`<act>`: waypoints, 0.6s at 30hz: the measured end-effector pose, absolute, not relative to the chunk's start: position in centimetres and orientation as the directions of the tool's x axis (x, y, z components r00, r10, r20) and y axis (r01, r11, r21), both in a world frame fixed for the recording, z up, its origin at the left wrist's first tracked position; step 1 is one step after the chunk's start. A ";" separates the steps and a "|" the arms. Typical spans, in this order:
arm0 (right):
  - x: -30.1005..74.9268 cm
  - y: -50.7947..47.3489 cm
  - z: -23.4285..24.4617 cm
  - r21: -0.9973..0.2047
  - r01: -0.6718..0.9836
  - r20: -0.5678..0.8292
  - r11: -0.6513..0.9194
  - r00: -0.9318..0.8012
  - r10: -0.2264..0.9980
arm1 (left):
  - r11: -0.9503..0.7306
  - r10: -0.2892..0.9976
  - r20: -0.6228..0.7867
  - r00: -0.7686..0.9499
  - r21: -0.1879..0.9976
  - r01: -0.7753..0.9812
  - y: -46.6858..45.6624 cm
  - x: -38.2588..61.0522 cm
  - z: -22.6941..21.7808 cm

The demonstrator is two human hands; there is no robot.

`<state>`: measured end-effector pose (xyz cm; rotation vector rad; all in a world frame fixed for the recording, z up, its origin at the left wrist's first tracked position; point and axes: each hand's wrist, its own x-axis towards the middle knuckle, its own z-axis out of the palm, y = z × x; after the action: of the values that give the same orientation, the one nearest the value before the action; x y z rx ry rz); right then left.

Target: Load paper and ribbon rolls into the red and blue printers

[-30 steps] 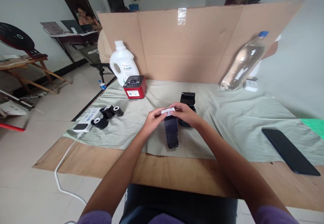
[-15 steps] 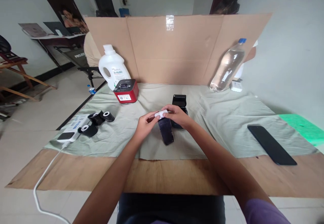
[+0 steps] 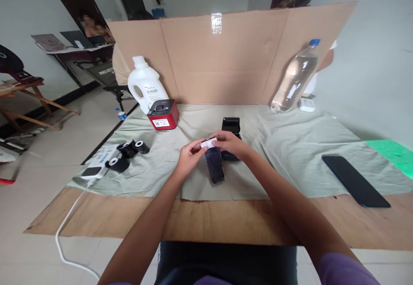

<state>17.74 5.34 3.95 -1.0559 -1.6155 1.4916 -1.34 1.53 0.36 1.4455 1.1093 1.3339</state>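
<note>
Between my two hands is a small white paper roll, with a dark strip hanging from it toward me. My left hand pinches the left end of the roll. My right hand grips its right end, fingers curled over the top. Just behind my right hand, a black device with a raised lid stands on the cloth, partly covered by that hand. It looks like a small portable printer. Off to the left lie several black rolls with white cores.
A white power bank with a cable lies at the left. Behind stand a red-and-black box, a white jug and a large water bottle, before a cardboard screen. A black phone rests at right.
The whole view has shifted slightly. Both hands keep hold of the paper roll, and the dark strip hangs much as before.
</note>
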 end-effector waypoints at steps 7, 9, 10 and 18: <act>17.5 5.6 3.8 -0.981 0.092 0.112 0.168 -0.435 0.893 | -0.261 0.965 0.262 -0.007 0.965 0.015 2.1 -1.3 0.0; 17.5 5.5 3.9 -0.980 0.105 0.105 0.167 -0.437 0.893 | -0.248 0.969 0.248 -0.019 0.969 -0.002 2.1 -1.2 0.0; 17.5 5.5 3.9 -0.978 0.120 0.104 0.172 -0.435 0.895 | -0.237 0.971 0.236 -0.024 0.972 -0.011 2.1 -1.1 0.0; 18.0 5.5 4.6 -0.922 0.220 0.189 0.319 -0.463 0.866 | -0.166 0.986 0.166 -0.001 0.984 -0.066 1.7 -0.6 -0.1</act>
<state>18.01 5.55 4.58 -0.9616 -1.8773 1.1577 -0.57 1.73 -0.12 1.2827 1.0737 1.3581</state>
